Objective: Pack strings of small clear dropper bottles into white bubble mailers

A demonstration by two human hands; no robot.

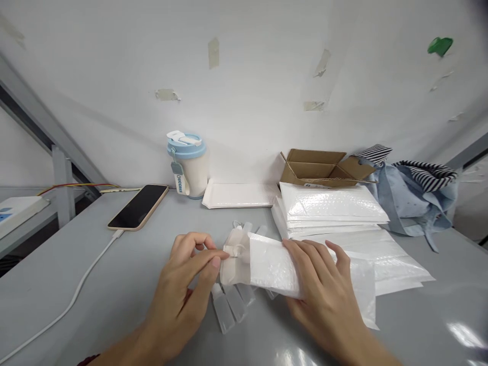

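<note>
A white padded bubble mailer (272, 267) lies across the middle of the view, gripped at its right part by my right hand (324, 284), with fingers over the top. From its left end extends a thin translucent flap (232, 269). My left hand (186, 284) has its thumb and forefinger pinched together at the flap's left edge. A small curled clear piece shows on the flap; its exact kind is unclear. Beneath lie several small translucent plastic bottles (223, 310), partly hidden by the mailer and my hands.
More white bubble mailers (331, 203) are stacked at right, before an open cardboard box (316, 170) and a blue cloth bag (412, 198). Along the wall are a flat white packet (242, 194) and a lidded cup (194, 175). A phone (139, 207) on a charging cable (82, 282) lies left.
</note>
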